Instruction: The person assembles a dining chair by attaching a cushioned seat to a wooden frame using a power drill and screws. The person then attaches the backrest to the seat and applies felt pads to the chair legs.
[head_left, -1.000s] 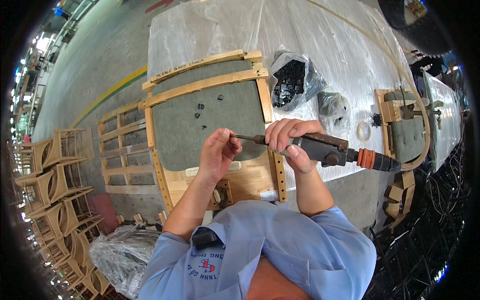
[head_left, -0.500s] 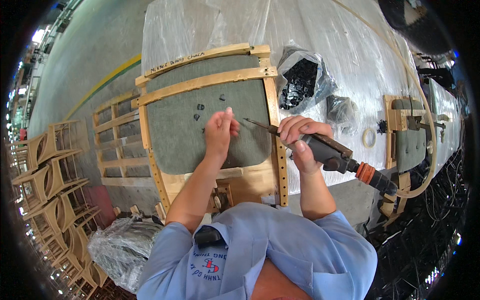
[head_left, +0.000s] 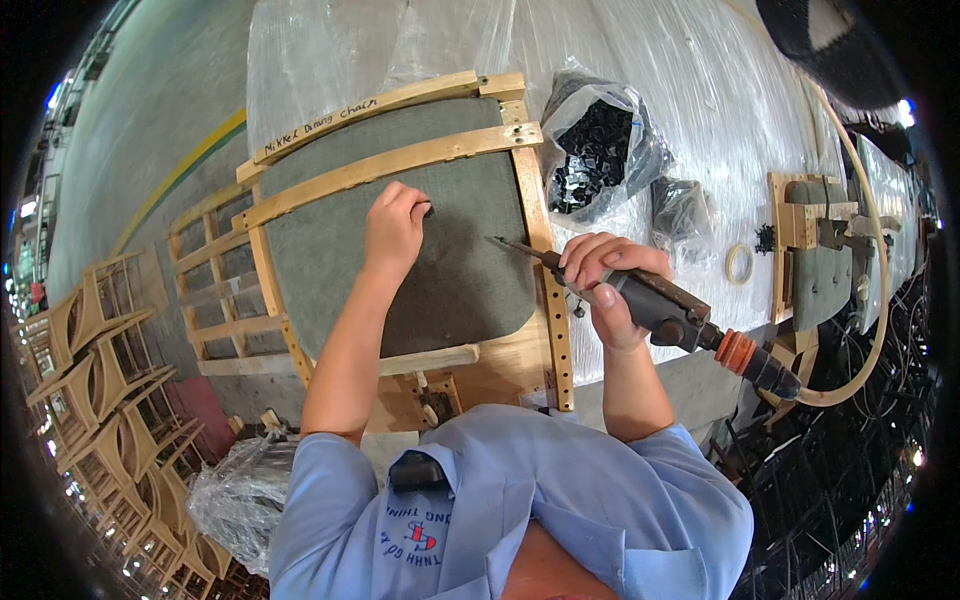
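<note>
My left hand (head_left: 393,225) is over the grey-green upholstered panel (head_left: 460,290), fingers closed in a pinch on a small black piece (head_left: 428,208). Most of that piece is covered by the fingers. In my right hand (head_left: 612,270) is an air screwdriver (head_left: 655,308) with a long thin bit; its tip points left above the panel's right side, and a hose runs from its back end. Around the panel stands a wooden frame (head_left: 380,168), with one bar crossing over the cloth.
To the right, an opened plastic bag of small black pieces (head_left: 597,150) sits on a plastic-covered table (head_left: 700,120), near a tape roll (head_left: 739,264). A second padded panel (head_left: 822,265) is clamped farther right. Chair frames (head_left: 110,370) are stacked at left; the air hose (head_left: 880,240) loops at right.
My left hand has moved up and left and now pinches a black piece. The loose black pieces seen on the panel earlier no longer show there. The screwdriver has barely moved.
</note>
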